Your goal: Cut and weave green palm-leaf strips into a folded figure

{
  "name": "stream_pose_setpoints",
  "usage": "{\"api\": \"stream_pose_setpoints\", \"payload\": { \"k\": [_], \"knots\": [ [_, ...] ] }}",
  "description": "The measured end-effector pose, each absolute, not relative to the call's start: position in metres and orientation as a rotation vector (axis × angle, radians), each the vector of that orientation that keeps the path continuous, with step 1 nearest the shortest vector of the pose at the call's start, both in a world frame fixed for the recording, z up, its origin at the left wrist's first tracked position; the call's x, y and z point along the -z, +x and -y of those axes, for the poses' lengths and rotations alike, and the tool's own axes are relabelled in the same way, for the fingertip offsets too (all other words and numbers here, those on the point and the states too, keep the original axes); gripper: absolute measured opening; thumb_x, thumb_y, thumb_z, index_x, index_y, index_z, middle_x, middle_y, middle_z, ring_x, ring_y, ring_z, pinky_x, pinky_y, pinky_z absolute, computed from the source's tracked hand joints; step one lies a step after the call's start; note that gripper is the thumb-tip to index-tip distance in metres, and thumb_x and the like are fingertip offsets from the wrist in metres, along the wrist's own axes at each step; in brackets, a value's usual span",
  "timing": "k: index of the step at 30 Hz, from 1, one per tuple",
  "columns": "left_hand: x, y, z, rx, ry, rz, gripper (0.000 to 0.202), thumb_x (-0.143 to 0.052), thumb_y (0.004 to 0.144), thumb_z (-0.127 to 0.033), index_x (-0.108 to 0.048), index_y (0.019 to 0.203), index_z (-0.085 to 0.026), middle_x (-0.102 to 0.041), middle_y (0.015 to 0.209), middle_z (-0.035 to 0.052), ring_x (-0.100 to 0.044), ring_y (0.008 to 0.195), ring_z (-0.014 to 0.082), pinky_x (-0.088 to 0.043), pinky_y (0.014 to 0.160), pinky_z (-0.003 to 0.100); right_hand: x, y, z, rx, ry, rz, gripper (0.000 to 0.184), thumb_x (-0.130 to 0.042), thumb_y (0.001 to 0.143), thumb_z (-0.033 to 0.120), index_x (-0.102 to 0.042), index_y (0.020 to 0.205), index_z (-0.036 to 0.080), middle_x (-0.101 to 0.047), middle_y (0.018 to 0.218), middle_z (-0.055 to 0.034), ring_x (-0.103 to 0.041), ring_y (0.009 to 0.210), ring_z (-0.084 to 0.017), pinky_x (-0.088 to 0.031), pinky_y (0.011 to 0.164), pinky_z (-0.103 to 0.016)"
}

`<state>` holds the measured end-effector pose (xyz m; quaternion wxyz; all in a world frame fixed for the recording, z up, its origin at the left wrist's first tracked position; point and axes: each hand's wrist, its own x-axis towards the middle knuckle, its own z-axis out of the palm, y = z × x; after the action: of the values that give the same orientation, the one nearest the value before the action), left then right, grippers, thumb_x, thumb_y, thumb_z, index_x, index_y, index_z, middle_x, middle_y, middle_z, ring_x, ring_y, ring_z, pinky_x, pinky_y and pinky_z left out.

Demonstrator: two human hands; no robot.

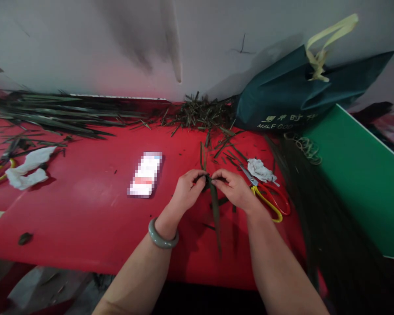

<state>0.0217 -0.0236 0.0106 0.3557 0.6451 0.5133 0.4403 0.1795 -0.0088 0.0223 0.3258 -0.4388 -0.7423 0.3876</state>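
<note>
My left hand (pixel 189 188) and my right hand (pixel 233 188) meet over the red table, each pinching a small knot of green leaf strips. From between the fingertips one long leaf strip (pixel 216 214) hangs toward me, and thinner ends stick up at the far side. A grey-green bangle circles my left wrist. Just right of my right hand lie scissors (pixel 269 199) with red and yellow handles, blades pointing away to the left. My fingers hide most of the knot.
A phone (pixel 145 175) lies left of my hands. Long leaves (pixel 62 111) and trimmings (pixel 203 113) line the wall. Crumpled tissue (pixel 261 169), a dark green bag (pixel 282 96) and a green board (pixel 364 183) are at right. More scissors (pixel 1 170) and tissue (pixel 33 168) lie far left.
</note>
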Motion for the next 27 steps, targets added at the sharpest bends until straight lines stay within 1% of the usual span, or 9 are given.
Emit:
{"api": "stream_pose_setpoints", "payload": {
  "k": [5,9,12,18,22,27],
  "knots": [
    [-0.010,0.023,0.023,-1.153,1.495,-1.297,0.014,-0.047,0.074,-0.021,-0.059,0.079,-0.015,-0.060,0.071,0.0013,-0.054,0.065,0.0096,-0.043,0.061,0.020,-0.019,0.180,0.007,-0.891,-1.192,1.947,0.010,-0.048,0.077,0.020,-0.055,0.083,0.020,-0.061,0.077,0.0003,-0.056,0.073,-0.013,-0.043,0.069,-0.025],
    [-0.010,0.024,0.023,-1.182,1.387,-1.332,0.013,-0.049,0.072,-0.023,-0.058,0.074,-0.014,-0.056,0.062,-0.0008,-0.051,0.057,0.0083,-0.042,0.054,0.019,-0.021,0.176,0.009,-0.714,-1.083,2.007,0.009,-0.050,0.076,0.020,-0.056,0.083,0.020,-0.059,0.084,-0.0026,-0.056,0.080,-0.014,-0.043,0.074,-0.027],
    [-0.008,0.024,0.023,-1.197,1.338,-1.366,0.013,-0.050,0.071,-0.024,-0.059,0.072,-0.014,-0.055,0.059,-0.0015,-0.049,0.053,0.0079,-0.041,0.050,0.019,-0.022,0.173,0.011,-0.606,-1.029,2.069,0.010,-0.049,0.077,0.019,-0.057,0.083,0.020,-0.058,0.086,-0.0034,-0.055,0.081,-0.014,-0.043,0.074,-0.026],
    [-0.005,0.024,0.022,-1.233,1.310,-1.429,0.014,-0.053,0.068,-0.024,-0.061,0.073,-0.014,-0.059,0.062,0.0002,-0.053,0.056,0.0092,-0.042,0.053,0.020,-0.022,0.170,0.014,-0.545,-1.136,2.138,0.014,-0.048,0.079,0.024,-0.058,0.089,0.021,-0.060,0.086,-0.0028,-0.057,0.080,-0.014,-0.044,0.072,-0.025],
    [-0.007,0.025,0.023,-1.246,1.303,-1.421,0.015,-0.054,0.068,-0.023,-0.063,0.075,-0.014,-0.063,0.067,0.0019,-0.056,0.061,0.0104,-0.045,0.057,0.021,-0.025,0.170,0.015,-0.488,-1.256,2.179,0.015,-0.048,0.078,0.022,-0.057,0.090,0.021,-0.061,0.088,-0.0027,-0.057,0.082,-0.016,-0.044,0.074,-0.027],
    [-0.011,0.028,0.029,-1.324,1.288,-1.364,0.016,-0.056,0.068,-0.025,-0.063,0.079,-0.015,-0.064,0.072,0.0028,-0.058,0.065,0.0113,-0.048,0.063,0.023,-0.028,0.171,0.018,-0.495,-1.240,2.117,0.014,-0.048,0.077,0.019,-0.056,0.088,0.021,-0.062,0.085,-0.0024,-0.058,0.080,-0.015,-0.045,0.073,-0.027]
  ]
}}
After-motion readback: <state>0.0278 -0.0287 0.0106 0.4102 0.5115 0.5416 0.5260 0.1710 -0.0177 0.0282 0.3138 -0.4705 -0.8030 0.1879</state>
